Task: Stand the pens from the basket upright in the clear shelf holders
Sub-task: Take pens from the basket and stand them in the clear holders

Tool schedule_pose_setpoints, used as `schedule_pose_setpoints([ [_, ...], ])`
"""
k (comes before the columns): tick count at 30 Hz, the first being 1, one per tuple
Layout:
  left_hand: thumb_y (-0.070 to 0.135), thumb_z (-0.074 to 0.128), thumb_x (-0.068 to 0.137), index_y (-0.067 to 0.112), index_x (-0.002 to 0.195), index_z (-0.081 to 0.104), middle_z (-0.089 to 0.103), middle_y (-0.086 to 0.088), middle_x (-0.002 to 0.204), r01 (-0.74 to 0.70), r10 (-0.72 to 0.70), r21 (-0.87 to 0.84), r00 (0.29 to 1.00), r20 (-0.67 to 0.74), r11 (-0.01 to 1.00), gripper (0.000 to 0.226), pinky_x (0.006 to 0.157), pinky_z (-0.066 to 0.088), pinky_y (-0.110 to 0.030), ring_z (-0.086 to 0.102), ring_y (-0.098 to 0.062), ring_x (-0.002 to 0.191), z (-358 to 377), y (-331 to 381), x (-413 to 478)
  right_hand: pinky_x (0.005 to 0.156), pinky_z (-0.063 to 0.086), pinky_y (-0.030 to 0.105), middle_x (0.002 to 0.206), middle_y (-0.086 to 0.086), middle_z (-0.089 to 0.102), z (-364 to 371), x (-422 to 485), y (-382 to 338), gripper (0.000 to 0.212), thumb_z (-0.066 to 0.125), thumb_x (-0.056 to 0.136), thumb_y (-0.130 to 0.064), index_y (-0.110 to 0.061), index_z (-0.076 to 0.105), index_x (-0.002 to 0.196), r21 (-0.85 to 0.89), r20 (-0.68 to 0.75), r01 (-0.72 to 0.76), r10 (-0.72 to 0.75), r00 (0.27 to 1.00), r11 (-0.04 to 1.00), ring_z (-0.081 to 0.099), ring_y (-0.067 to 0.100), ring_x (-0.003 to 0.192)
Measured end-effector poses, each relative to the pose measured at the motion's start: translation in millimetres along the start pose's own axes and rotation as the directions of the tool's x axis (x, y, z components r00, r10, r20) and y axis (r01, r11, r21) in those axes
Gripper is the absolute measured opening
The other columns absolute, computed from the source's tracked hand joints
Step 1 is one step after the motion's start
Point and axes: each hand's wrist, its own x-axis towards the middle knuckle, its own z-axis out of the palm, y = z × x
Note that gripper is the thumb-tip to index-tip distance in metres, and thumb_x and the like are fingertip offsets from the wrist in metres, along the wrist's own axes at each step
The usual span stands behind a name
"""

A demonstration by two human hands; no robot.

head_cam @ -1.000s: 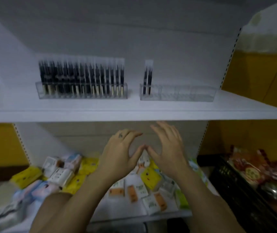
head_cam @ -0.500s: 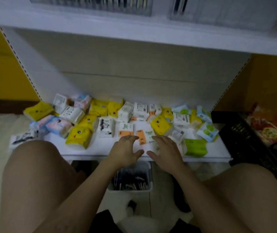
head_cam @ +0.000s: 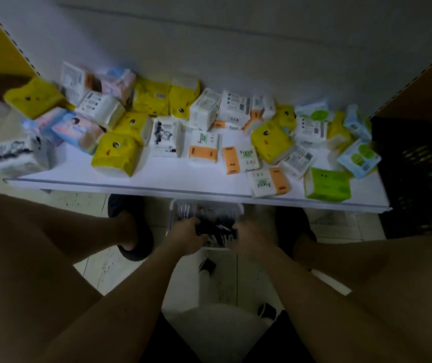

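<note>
Left hand (head_cam: 184, 233) and right hand (head_cam: 253, 233) drop past the shelf (head_cam: 183, 180) edge into the basket (head_cam: 205, 203), fingers (head_cam: 194, 223) down among the pens (head_cam: 219, 230) just beneath them, though blur hides whether they hold any; another pickup seems begun.

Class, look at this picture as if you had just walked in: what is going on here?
A person crouches before a low white shelf strewn with tissue packs. Both hands are down in a clear basket on the floor by the shelf edge, with the left hand and right hand among the dark pens lying in it. The picture is too blurred to tell whether either hand grips a pen. It looks like the picking-up stage.
</note>
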Motion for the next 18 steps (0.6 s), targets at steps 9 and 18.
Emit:
schedule_pose_setpoints([
  [9, 0.027, 0.06, 0.094, 0.009, 0.138, 0.045, 0.056, -0.011, 0.132, 0.128, -0.127, -0.183, 0.992, 0.015, 0.975, 0.051, 0.084, 0.04, -0.024, 0.054, -0.024, 0.115, 23, -9, 23, 0.063, 0.042, 0.026, 0.07, 0.002, 0.051, 38, 62, 14, 0.022, 0.058, 0.093, -0.024, -0.003, 0.065, 0.094, -0.011, 0.279, -0.058, 0.058, 0.958, 0.998, 0.054, 0.022, 0.075],
  [18, 0.027, 0.059, 0.094, 0.012, 0.136, 0.049, 0.053, -0.009, 0.137, 0.184, -0.191, -0.205, 0.981, -0.016, 0.961, 0.046, 0.095, 0.039, -0.026, 0.051, -0.024, 0.123, 27, -26, 14, 0.081, 0.047, 0.029, 0.088, 0.015, 0.065, 79, 104, 30, 0.039, 0.058, 0.094, -0.03, 0.007, 0.069, 0.094, 0.268, 0.273, -0.266, 0.191, 0.943, 0.926, 0.062, 0.035, 0.098],
])
